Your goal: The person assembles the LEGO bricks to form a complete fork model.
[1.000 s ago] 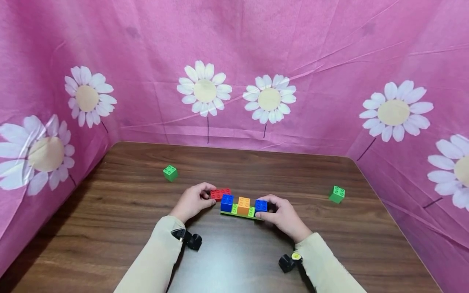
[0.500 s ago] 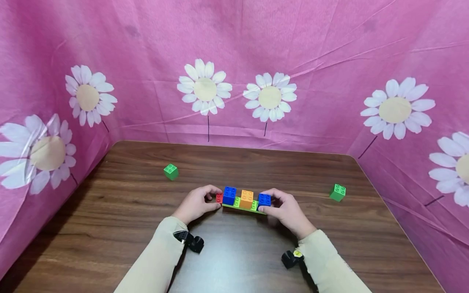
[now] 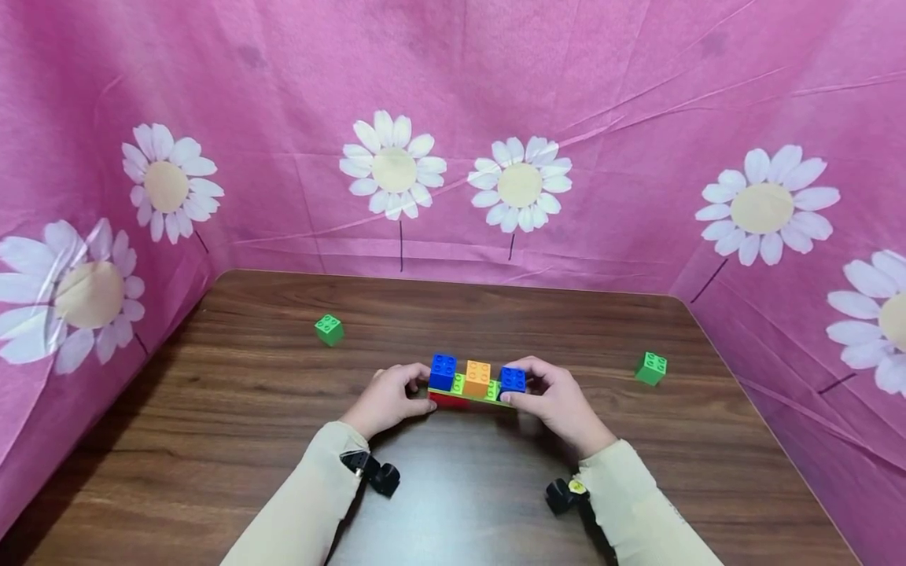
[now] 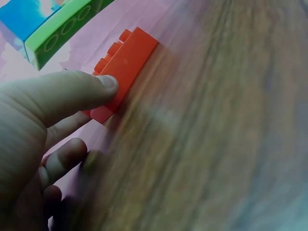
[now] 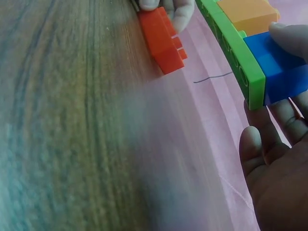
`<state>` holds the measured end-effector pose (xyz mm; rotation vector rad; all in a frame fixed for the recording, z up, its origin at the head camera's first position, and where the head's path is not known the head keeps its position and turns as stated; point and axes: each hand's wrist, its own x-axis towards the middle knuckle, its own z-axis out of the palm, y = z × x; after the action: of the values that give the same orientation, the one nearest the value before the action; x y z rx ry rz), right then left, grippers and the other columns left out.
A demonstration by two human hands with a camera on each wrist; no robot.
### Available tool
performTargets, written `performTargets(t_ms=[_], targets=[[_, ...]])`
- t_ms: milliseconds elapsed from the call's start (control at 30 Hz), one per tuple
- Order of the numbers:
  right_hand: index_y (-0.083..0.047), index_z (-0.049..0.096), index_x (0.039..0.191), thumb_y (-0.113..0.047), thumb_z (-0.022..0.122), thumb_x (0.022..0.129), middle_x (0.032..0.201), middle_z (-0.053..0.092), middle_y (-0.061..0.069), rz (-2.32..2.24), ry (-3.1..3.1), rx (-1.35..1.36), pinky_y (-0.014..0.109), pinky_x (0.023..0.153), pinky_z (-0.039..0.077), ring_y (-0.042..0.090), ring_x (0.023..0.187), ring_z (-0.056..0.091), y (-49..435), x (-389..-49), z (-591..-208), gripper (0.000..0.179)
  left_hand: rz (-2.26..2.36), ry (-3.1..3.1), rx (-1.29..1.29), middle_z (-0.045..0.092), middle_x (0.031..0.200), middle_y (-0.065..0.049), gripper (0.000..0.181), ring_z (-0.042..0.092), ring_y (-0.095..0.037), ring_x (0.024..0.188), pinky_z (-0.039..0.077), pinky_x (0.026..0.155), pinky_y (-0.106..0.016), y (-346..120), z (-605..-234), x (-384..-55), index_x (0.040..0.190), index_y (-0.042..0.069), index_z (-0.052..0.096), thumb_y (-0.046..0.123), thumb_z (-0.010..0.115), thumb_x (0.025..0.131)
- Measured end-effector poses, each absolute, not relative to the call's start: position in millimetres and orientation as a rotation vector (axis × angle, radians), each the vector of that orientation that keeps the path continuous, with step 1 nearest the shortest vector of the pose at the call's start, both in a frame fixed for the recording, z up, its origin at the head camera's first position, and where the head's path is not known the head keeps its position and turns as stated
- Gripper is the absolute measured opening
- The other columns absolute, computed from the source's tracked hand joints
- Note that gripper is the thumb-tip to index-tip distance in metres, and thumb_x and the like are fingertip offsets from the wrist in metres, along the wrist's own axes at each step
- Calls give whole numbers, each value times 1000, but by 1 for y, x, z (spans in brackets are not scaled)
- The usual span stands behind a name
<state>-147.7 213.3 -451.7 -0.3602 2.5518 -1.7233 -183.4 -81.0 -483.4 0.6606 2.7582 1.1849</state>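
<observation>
My left hand (image 3: pixel 389 401) pinches the end of a red toy brick (image 4: pixel 129 67) between thumb and fingers, its studs facing up, low at the tabletop. With thumb and fingers, my right hand (image 3: pixel 559 402) grips the blue brick (image 3: pixel 513 380) at the right end of a light green strip (image 5: pixel 236 57). An orange brick (image 3: pixel 477 379) sits mid-strip, and another blue brick (image 3: pixel 443 371) stands at its left end. In both wrist views the strip hangs above the red brick, with a gap between them. From the head, the strip hides most of the red brick.
One green brick (image 3: pixel 329 329) lies at the back left of the wooden table (image 3: pixel 212 409). A second green brick (image 3: pixel 651 368) lies to the right. A pink cloth (image 3: pixel 453 71) with daisies surrounds the far and side edges.
My right hand has raised the strip and its bricks slightly away from me. My left hand has moved right, bringing the red brick from beside the strip to beneath its left part.
</observation>
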Motion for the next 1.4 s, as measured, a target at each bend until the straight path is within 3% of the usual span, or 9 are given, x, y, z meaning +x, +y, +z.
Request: performTargets(t_ms=[300, 500, 667, 800, 900, 967, 1033, 1200, 1400], targets=[[-12, 70, 113, -18, 85, 82, 100, 68, 6, -1716, 2551, -385, 30, 73, 54, 24, 86, 61, 210, -148, -446, 36, 1143, 2753, 756, 57, 77, 9, 28, 51, -10, 77, 29, 79, -37, -73, -484, -182, 99, 22, 69, 30, 86, 80], [-11, 70, 114, -17, 84, 83, 101, 68, 7, -1722, 2545, -411, 30, 73, 54, 23, 87, 61, 209, -149, -443, 35, 1170, 2724, 815, 71, 96, 9, 33, 59, -14, 91, 31, 85, -39, -67, -480, -180, 109, 19, 74, 27, 87, 79], [-11, 69, 114, -17, 84, 82, 103, 68, 8, -1719, 2530, -421, 30, 74, 54, 25, 87, 61, 208, -149, -441, 35, 1177, 2714, 794, 73, 103, 6, 36, 62, -17, 98, 31, 88, -40, -66, -479, -181, 110, 18, 73, 27, 87, 78], [-13, 69, 114, -18, 84, 82, 103, 67, 8, -1721, 2528, -426, 31, 74, 54, 27, 88, 61, 207, -150, -441, 35, 1258, 2647, 736, 72, 110, 7, 49, 59, -16, 102, 31, 92, -41, -69, -478, -183, 119, 20, 67, 32, 89, 76], [-13, 70, 114, -19, 84, 82, 103, 68, 8, -1713, 2525, -426, 31, 74, 54, 27, 88, 61, 207, -150, -443, 35, 1382, 2521, 665, 70, 112, 5, 59, 61, -16, 96, 43, 91, -39, -74, -477, -182, 127, 21, 60, 32, 89, 77], [-13, 70, 114, -19, 84, 82, 104, 68, 8, -1697, 2525, -432, 31, 75, 55, 27, 87, 61, 206, -150, -445, 35, 1455, 2442, 639, 69, 111, 2, 61, 64, -17, 91, 53, 80, -38, -76, -478, -182, 129, 21, 57, 31, 88, 78], [-12, 70, 114, -20, 84, 82, 104, 68, 8, -1685, 2531, -427, 31, 75, 54, 26, 87, 61, 205, -150, -447, 35, 1520, 2383, 625, 68, 111, 0, 58, 64, -18, 89, 56, 73, -37, -78, -478, -181, 129, 20, 57, 28, 87, 80], [-14, 70, 113, -22, 84, 82, 103, 68, 6, -1650, 2562, -383, 31, 75, 54, 24, 87, 60, 205, -149, -453, 35, 1587, 2402, 645, 68, 109, 3, 45, 61, -17, 100, 52, 88, -35, -81, -482, -180, 121, 18, 64, 27, 85, 83], [-17, 70, 113, -23, 84, 82, 103, 68, 5, -1622, 2560, -354, 33, 75, 53, 25, 88, 60, 206, -146, -456, 34, 1583, 2425, 612, 68, 101, 5, 35, 60, -17, 95, 51, 84, -35, -79, -484, -177, 112, 19, 68, 29, 84, 83]])
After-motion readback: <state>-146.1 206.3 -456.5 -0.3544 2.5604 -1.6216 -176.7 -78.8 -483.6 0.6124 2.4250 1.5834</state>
